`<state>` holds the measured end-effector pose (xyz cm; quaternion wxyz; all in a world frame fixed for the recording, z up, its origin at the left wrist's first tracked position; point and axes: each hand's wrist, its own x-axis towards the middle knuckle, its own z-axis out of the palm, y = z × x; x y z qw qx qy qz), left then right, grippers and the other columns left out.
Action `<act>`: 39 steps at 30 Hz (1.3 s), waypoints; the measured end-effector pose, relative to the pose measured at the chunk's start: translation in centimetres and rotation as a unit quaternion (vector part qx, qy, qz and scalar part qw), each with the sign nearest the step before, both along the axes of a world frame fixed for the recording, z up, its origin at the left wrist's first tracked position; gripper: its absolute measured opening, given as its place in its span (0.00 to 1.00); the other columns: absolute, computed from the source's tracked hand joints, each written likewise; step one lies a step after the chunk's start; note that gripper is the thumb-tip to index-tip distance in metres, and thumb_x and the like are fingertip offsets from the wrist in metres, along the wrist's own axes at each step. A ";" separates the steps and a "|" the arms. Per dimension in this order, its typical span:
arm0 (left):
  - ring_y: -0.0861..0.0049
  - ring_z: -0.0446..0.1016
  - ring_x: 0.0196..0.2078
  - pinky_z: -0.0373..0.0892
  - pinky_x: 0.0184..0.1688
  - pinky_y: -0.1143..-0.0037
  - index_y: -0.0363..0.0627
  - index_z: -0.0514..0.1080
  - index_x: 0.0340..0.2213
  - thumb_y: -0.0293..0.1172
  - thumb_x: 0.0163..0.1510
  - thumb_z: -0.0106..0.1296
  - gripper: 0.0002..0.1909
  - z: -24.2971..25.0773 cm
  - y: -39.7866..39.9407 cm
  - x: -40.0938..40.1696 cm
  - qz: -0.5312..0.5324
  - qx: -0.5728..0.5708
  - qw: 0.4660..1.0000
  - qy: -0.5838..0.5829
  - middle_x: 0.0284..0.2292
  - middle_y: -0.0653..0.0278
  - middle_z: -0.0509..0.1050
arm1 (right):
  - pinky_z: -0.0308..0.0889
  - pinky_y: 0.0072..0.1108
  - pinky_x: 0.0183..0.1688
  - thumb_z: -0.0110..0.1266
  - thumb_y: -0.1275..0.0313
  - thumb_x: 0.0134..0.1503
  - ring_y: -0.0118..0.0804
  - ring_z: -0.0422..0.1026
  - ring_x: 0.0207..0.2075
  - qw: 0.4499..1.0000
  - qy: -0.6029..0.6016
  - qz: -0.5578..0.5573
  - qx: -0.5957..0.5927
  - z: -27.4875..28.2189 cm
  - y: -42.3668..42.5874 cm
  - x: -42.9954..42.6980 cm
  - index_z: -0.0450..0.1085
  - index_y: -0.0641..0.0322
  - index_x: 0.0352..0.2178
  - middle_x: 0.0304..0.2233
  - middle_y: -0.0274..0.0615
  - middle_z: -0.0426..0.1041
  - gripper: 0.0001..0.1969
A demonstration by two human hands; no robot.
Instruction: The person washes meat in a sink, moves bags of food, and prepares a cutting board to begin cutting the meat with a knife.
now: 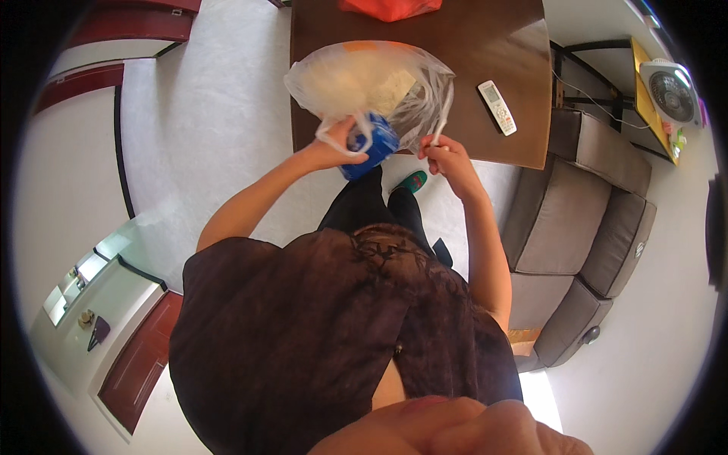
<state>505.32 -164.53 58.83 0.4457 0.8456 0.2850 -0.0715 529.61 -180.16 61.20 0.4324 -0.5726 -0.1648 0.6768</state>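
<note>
A translucent white plastic bag (341, 77) sits at the near side of the brown table (392, 25), its mouth turned toward me. Pale contents show through its wall, too blurred to identify. My left hand (335, 147) grips a blue plastic-wrapped package (375, 142) at the bag's mouth, just beyond the table's near edge. One bag handle loops across that hand and the package. Pinched in the fingers of my right hand (449, 162) is the other handle, pulled taut and twisted narrow.
A white remote control (497, 108) lies to the right on the table, and a red bag (392, 7) at its far edge. Beyond the right side stand a grey sofa (563, 216) and a fan (671, 94) on a yellow-topped stand. A green slipper (412, 182) is below the table edge.
</note>
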 end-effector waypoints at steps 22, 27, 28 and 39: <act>0.52 0.60 0.56 0.57 0.53 0.46 0.39 0.56 0.54 0.44 0.52 0.42 0.32 -2.5 3.6 3.3 0.319 -0.749 0.537 -0.221 0.54 0.50 0.60 | 0.57 0.12 0.24 0.46 0.77 0.50 0.20 0.60 0.21 0.989 0.033 -0.088 0.116 12.5 1.9 -0.7 0.66 0.63 0.45 0.25 0.36 0.70 0.18; 0.62 0.71 0.44 0.68 0.44 0.61 0.41 0.65 0.46 0.40 0.53 0.43 0.21 -10.3 2.7 8.3 0.338 -0.724 0.584 -0.140 0.44 0.55 0.70 | 0.56 0.12 0.25 0.47 0.76 0.50 0.20 0.61 0.21 0.991 0.018 -0.083 0.102 13.0 0.8 -1.4 0.68 0.64 0.42 0.25 0.35 0.71 0.16; 0.65 0.72 0.42 0.70 0.41 0.64 0.42 0.66 0.44 0.38 0.53 0.44 0.19 -11.2 2.5 9.0 0.438 -0.673 0.591 -0.077 0.42 0.57 0.71 | 0.56 0.12 0.25 0.47 0.76 0.50 0.20 0.61 0.21 0.991 0.016 -0.081 0.103 13.0 0.7 -1.4 0.68 0.64 0.42 0.25 0.35 0.71 0.16; 0.73 0.71 0.43 0.66 0.49 0.76 0.36 0.62 0.52 0.30 0.55 0.44 0.23 11.1 6.9 5.9 0.047 -0.535 0.839 -0.087 0.44 0.59 0.70 | 0.54 0.12 0.22 0.42 0.80 0.51 0.19 0.58 0.19 0.981 0.000 -0.169 0.093 11.2 -1.9 0.3 0.67 0.65 0.42 0.25 0.37 0.69 0.16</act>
